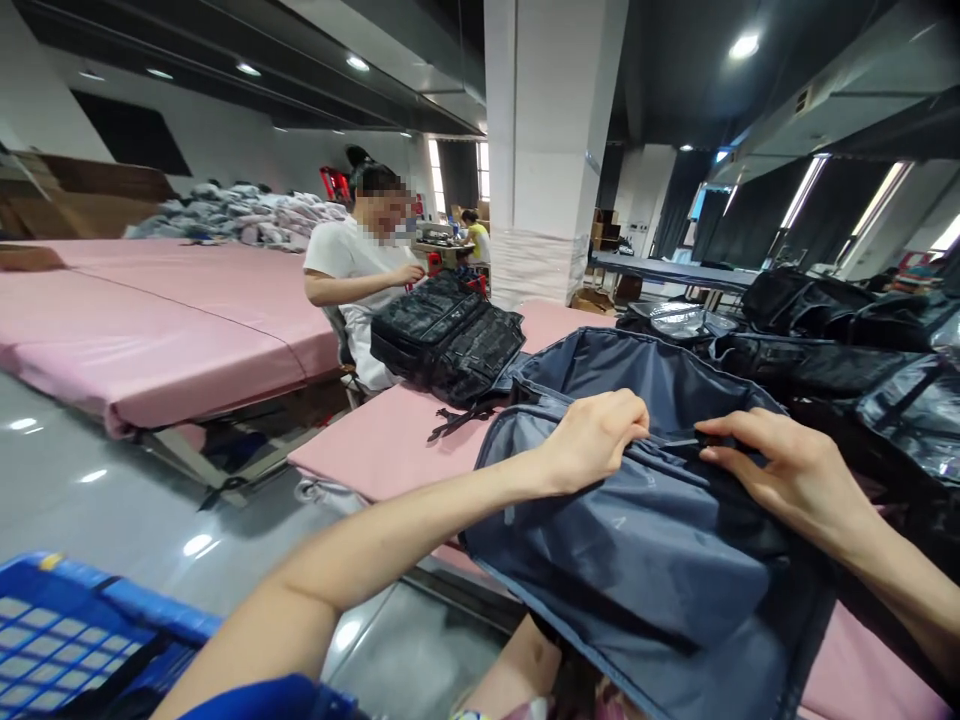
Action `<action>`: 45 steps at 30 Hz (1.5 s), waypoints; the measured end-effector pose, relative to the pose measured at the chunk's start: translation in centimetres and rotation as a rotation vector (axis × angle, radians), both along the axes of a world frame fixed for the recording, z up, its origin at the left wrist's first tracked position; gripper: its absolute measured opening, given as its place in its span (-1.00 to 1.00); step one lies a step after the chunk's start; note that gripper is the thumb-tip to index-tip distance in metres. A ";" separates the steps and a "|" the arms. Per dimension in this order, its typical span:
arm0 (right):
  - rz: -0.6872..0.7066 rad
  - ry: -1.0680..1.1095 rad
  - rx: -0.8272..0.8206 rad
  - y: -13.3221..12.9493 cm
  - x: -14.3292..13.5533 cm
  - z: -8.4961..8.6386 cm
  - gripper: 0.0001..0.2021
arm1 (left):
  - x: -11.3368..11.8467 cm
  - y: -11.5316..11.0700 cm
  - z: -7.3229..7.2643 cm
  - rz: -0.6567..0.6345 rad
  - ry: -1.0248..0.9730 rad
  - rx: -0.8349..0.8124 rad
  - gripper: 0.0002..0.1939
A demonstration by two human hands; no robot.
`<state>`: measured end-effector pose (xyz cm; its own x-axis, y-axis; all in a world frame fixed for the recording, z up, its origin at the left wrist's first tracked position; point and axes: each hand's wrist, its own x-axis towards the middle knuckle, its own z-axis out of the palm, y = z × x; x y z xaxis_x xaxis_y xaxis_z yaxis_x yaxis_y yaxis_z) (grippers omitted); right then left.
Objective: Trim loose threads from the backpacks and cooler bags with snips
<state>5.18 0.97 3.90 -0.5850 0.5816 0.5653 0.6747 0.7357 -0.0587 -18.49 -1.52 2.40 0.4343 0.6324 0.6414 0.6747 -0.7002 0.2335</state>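
An open backpack with a blue-grey lining lies before me, its lower panel hanging over the table's front edge. My left hand is closed, its fingertips pinching gathered lining near the middle of the bag. Just to its right, my right hand pinches the same gathered edge between thumb and fingers. A short dark strip runs between the two hands; its exact kind is unclear. Behind the opening rises the far wall of the bag, also lined in blue-grey.
A co-worker in white sits across the pink table, handling a black patterned backpack. More black bags pile up at right. A blue plastic basket stands low at left. A white pillar rises behind the table.
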 end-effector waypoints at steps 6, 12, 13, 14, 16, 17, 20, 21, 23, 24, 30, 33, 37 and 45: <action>0.076 -0.057 0.129 0.1 0.2 0.2 -0.81 | 0.0 0.0 0.4 0.011 -0.051 -0.103 -0.87; 0.134 -0.075 0.199 -0.2 -0.8 0.7 -0.82 | 0.1 0.1 0.4 0.013 -0.063 -0.129 -0.87; 0.139 -0.085 0.215 -0.2 -1.0 0.7 -0.82 | 0.2 0.1 0.4 0.012 -0.064 -0.131 -0.87; 0.146 -0.099 0.227 -0.2 -1.1 0.8 -0.83 | 0.2 0.1 0.4 0.009 -0.065 -0.132 -0.86; 0.153 -0.129 0.239 -0.2 -1.2 0.9 -0.82 | 0.2 0.2 0.5 0.001 -0.074 -0.146 -0.86; 0.149 -0.134 0.231 -0.1 -1.2 0.9 -0.82 | 0.1 0.2 0.6 -0.006 -0.087 -0.164 -0.86; 0.122 -0.069 0.096 0.0 -1.0 0.9 -0.81 | -0.4 0.3 0.9 -0.035 -0.199 -0.255 -0.87; 0.112 -0.029 0.032 0.0 -1.1 0.9 -0.81 | -0.6 0.4 1.0 -0.045 -0.247 -0.287 -0.87; 0.096 0.023 -0.043 0.1 -1.6 0.9 -0.79 | -1.0 0.5 1.1 -0.063 -0.320 -0.322 -0.87; 0.088 0.020 -0.035 0.2 -2.1 0.9 -0.79 | -1.1 0.5 1.1 -0.069 -0.338 -0.327 -0.87; 0.093 -0.153 0.189 0.5 -4.9 1.3 -0.79 | -0.9 0.4 0.8 -0.110 -0.375 -0.316 -0.87; 0.094 -0.157 0.157 0.6 -5.5 1.5 -0.80 | -0.9 0.5 0.8 -0.118 -0.386 -0.325 -0.87; -0.014 0.040 -0.221 1.1 -3.8 2.1 -0.77 | -2.4 0.6 1.8 -0.208 -0.352 -0.391 -0.78; -0.227 0.226 -0.652 -0.1 2.2 1.1 -0.59 | 0.0 0.7 1.6 -0.054 0.133 0.084 -0.81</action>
<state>7.41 0.85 5.02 -0.3196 0.9349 0.1546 0.7265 0.3465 -0.5935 -18.52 -0.84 4.01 0.5509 0.5523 0.6257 0.6567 -0.7495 0.0833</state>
